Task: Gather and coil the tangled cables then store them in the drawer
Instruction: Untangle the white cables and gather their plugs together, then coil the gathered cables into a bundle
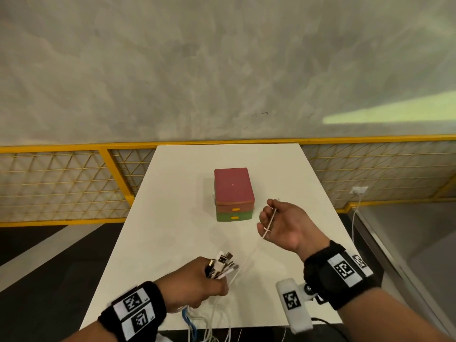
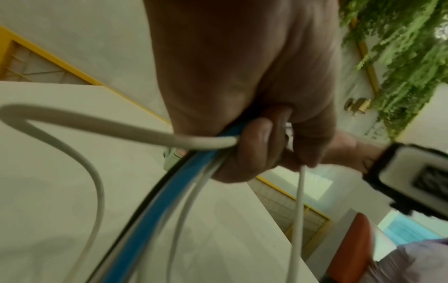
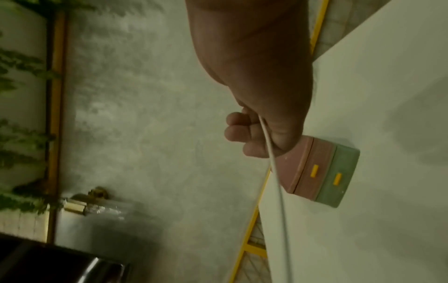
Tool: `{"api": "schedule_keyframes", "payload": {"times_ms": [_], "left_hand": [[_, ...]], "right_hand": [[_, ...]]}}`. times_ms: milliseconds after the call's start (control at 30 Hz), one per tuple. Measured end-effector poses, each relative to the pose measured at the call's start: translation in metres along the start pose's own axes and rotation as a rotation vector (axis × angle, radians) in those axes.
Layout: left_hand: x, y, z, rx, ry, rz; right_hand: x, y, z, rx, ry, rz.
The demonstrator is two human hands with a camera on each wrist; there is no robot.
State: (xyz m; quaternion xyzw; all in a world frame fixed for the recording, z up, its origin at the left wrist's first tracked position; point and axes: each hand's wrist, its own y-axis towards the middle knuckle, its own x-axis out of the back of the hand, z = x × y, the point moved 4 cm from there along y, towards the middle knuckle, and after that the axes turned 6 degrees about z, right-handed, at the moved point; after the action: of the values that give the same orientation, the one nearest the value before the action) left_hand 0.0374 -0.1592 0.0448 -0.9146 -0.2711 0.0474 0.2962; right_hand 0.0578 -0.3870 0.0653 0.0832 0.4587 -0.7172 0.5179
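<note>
Left hand (image 1: 197, 283) is fisted round a bunch of cables (image 2: 169, 191), plug ends (image 1: 224, 264) sticking up out of the fist; white, blue and black strands hang below it off the near table (image 1: 172, 218) edge. Right hand (image 1: 283, 224) is raised, palm turned up & toward the person, fingers curled, pinching one thin white cable (image 1: 269, 223) betw. thumb and fingers; that cable runs slack down-left to the bunch. Drawer box (image 1: 234, 195), pink over green w/ yellow handles, sits mid-table, both drawers closed; right hand is just right of the box and nearer, left hand well in front of it near the table's front edge.
</note>
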Motion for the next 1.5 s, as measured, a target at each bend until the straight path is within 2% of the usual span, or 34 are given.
{"api": "schedule_keyframes", "payload": {"times_ms": [100, 167, 267, 367, 433, 467, 500, 533, 600, 667, 733, 833, 900, 1033, 1167, 1333, 1433, 1500], "left_hand": [[0.008, -0.009, -0.002, -0.031, -0.081, -0.022], [0.021, -0.014, -0.013, -0.107, -0.160, -0.095], [0.036, -0.023, -0.044, -0.212, -0.247, -0.167], [0.040, -0.032, -0.080, -0.294, -0.284, -0.164], [0.040, -0.037, -0.099, -0.343, -0.317, -0.155], [0.039, -0.038, -0.105, -0.366, -0.339, -0.143], [0.037, -0.039, -0.113, -0.388, -0.362, -0.133], [0.034, -0.040, -0.118, -0.409, -0.387, -0.122], [0.027, -0.040, -0.131, -0.479, -0.414, -0.116], [0.021, -0.041, -0.144, -0.551, -0.391, -0.183], [0.021, -0.043, -0.156, -0.614, -0.361, -0.287], [0.026, -0.048, -0.172, -0.719, -0.204, -0.434], [0.027, -0.051, -0.176, -0.752, -0.173, -0.436], [0.026, -0.052, -0.172, -0.696, -0.194, -0.248], [0.021, -0.051, -0.160, -0.627, -0.106, -0.043], [0.020, -0.050, -0.163, -0.657, -0.274, 0.001], [0.015, -0.047, -0.167, -0.707, -0.453, 0.063], [0.014, -0.046, -0.169, -0.735, -0.490, 0.044]], "right_hand": [[0.015, -0.013, -0.006, 0.002, -0.172, 0.050], [0.026, -0.026, -0.016, -0.033, -0.393, 0.095], [0.043, -0.043, -0.042, -0.179, -0.849, 0.212], [0.048, -0.055, -0.068, -0.344, -1.405, 0.398], [0.045, -0.062, -0.075, -0.368, -1.858, 0.511], [0.041, -0.062, -0.075, -0.335, -2.012, 0.515], [0.032, -0.062, -0.072, -0.258, -2.072, 0.491], [0.019, -0.063, -0.067, -0.124, -2.013, 0.451], [-0.015, -0.068, -0.052, 0.205, -1.660, 0.417], [-0.048, -0.074, -0.041, 0.372, -1.275, 0.488], [-0.074, -0.080, -0.041, 0.391, -1.083, 0.539], [-0.098, -0.089, -0.046, 0.455, -1.118, 0.531], [-0.108, -0.093, -0.047, 0.509, -1.080, 0.557], [-0.118, -0.105, -0.036, 0.602, -0.946, 0.547], [-0.122, -0.112, -0.026, 0.635, -1.102, 0.543], [-0.124, -0.116, -0.023, 0.656, -1.225, 0.596], [-0.116, -0.114, -0.025, 0.557, -1.092, 0.572], [-0.108, -0.111, -0.030, 0.478, -1.015, 0.585]]}}
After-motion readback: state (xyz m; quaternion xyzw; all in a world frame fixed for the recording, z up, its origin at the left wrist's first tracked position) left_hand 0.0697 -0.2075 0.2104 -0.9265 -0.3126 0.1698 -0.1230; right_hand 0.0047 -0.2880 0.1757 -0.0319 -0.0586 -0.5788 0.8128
